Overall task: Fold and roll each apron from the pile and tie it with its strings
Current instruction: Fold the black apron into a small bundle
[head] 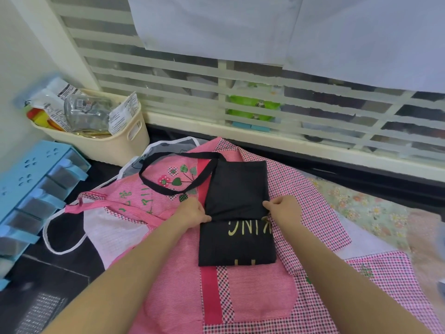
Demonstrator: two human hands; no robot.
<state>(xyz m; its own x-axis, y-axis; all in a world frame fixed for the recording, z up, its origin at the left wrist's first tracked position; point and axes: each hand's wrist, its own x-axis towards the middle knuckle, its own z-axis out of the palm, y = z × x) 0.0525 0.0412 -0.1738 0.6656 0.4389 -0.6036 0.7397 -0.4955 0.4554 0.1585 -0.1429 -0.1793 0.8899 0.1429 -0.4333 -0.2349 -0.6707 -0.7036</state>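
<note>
From the head view, the left hand and right hand each pinch a side of the black apron, folded into one narrow strip atop the pile of pink aprons on the counter. Uneven tension could skew the roll, and the one loose neck loop may snag. Two hands, one black apron, at least two pink ones beneath.

We count one black apron, two hands – left hand, right hand – one cream basket, one blue drawer unit
</note>
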